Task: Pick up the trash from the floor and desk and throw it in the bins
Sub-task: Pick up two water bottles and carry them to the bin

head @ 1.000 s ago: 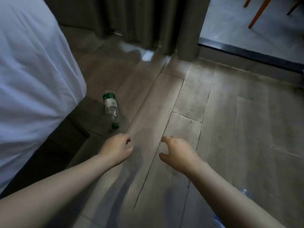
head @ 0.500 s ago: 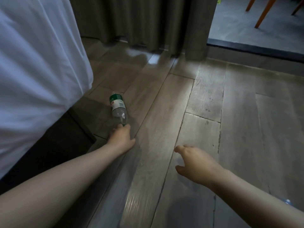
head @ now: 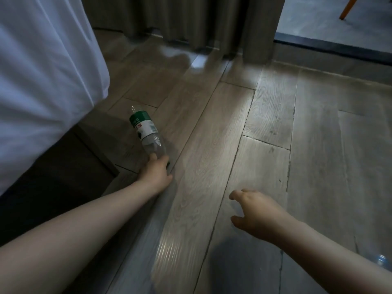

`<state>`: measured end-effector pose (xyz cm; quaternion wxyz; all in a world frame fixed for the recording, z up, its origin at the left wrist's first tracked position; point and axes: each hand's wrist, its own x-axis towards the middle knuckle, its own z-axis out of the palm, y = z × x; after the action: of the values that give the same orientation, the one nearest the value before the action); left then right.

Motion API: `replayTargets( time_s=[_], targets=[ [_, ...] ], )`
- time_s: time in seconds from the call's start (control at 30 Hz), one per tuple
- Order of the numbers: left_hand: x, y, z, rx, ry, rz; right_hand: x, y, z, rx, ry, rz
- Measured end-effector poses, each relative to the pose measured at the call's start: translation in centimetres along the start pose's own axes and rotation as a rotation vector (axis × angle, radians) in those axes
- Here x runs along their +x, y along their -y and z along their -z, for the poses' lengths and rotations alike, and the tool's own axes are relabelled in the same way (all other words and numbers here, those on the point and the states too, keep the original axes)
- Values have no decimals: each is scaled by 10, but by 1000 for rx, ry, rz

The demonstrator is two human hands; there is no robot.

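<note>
Head view down onto a grey wooden floor [head: 275,124], filling most of the scene. At the left, a bed [head: 42,81] draped in a white sheet over a dark base. At the far side, a grey curtain [head: 191,22] hanging down to the boards.

Lying just beside the bed's near corner: a clear plastic bottle [head: 146,132] with a green and white label, base pointing far, neck pointing near. Closed around that neck end, the left hand [head: 156,172], arm stretched out low, grip wrapped round the bottle, a sliver of green cap peeping out beside the fingers. Hard to tell whether lifted off the boards yet. Hovering over the floor at the near right, the right hand [head: 254,213], grip loose and half spread, holding nothing. At the near right edge, a scrap of clear plastic [head: 381,259], too cut off to name.

Step in hand, by the look of it: picking up floor trash, grasp made. Next, most likely: raise the bottle clear of the bed base, keep hold at the neck, then look for a bin. None in sight, so a turn of the head needed first. Probably light and empty, so little squeeze called for.
</note>
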<state>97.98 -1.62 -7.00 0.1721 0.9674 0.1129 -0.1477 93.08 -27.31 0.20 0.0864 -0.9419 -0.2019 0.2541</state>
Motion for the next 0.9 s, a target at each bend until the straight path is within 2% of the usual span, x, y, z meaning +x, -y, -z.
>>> replayTargets(
  time_s=[0.27,0.43,0.6,0.8,0.9],
  targets=[
    [-25,-15,0,122,74,-114,-16,-10,5,-44,-6,4],
    [-76,-33,-21,240,141,-325,-43,-27,5,-30,-13,-39],
    [-120,-59,-38,275,246,-559,-78,-46,-10,27,-2,-122],
    [-139,-82,-43,353,341,-665,-128,-73,-36,70,-34,-247],
    [-140,-90,-37,346,330,-703,-154,-90,-48,117,-90,-332]
  ],
)
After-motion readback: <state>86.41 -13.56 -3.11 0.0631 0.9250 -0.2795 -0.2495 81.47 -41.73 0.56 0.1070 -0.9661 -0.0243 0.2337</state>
